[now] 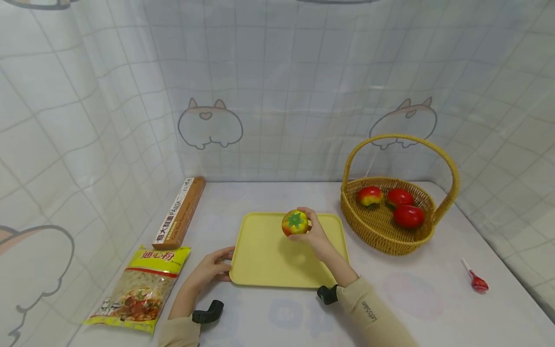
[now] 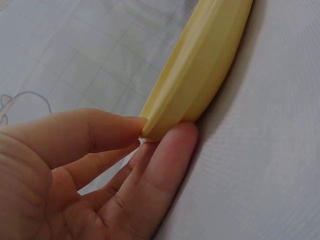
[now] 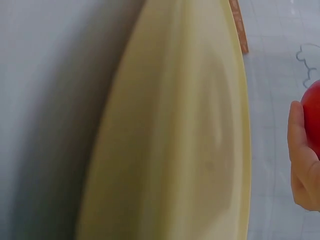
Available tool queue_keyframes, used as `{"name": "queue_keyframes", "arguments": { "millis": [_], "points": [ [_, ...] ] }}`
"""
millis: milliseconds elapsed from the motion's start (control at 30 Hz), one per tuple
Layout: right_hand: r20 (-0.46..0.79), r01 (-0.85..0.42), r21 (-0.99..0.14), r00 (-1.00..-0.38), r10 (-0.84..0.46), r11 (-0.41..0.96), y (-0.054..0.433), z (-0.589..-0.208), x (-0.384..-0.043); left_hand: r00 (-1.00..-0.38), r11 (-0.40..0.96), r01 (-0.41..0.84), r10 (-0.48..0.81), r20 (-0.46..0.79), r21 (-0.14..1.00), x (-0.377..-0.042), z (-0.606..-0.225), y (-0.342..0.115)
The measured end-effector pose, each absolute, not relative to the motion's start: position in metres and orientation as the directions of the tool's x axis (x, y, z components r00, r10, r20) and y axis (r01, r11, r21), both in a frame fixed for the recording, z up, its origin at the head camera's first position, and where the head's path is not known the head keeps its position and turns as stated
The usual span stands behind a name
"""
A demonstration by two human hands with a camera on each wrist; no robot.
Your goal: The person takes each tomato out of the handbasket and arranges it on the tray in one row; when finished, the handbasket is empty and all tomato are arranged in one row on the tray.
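Observation:
My right hand [image 1: 315, 234] grips a red-and-yellow tomato [image 1: 295, 222] with a green star-shaped top, above the yellow tray [image 1: 269, 270]. At the right edge of the right wrist view, part of that hand [image 3: 304, 170] holds the tomato's red side [image 3: 313, 117]. Down at the tray's left edge is my left hand [image 1: 211, 266]. In the left wrist view its thumb and a finger [image 2: 172, 150] pinch the corner of the tray [image 2: 200, 70], which sits on the white table.
A wicker basket [image 1: 368, 230] with a tall handle stands back right, with red fruits [image 1: 409, 217] inside. At far right lies a red lollipop [image 1: 479, 283]. On the left are a pasta box [image 1: 184, 212] and a bag of pasta [image 1: 140, 291]. A patterned curtain [image 1: 277, 120] surrounds the table.

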State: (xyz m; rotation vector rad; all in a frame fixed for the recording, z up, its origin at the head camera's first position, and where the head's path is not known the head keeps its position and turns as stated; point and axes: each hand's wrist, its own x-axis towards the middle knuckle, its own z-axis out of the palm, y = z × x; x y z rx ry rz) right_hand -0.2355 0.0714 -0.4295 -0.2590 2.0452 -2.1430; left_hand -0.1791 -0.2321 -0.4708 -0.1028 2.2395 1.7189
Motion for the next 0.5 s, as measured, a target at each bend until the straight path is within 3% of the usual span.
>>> {"name": "queue_keyframes", "arguments": {
  "millis": [500],
  "points": [
    [-0.041,0.073,-0.993,-0.951,-0.305,-0.096,0.026,-0.441,-0.24,-0.945,0.259,-0.253,0.141,-0.295,0.932,-0.178,-0.471,-0.232]
  ]
}}
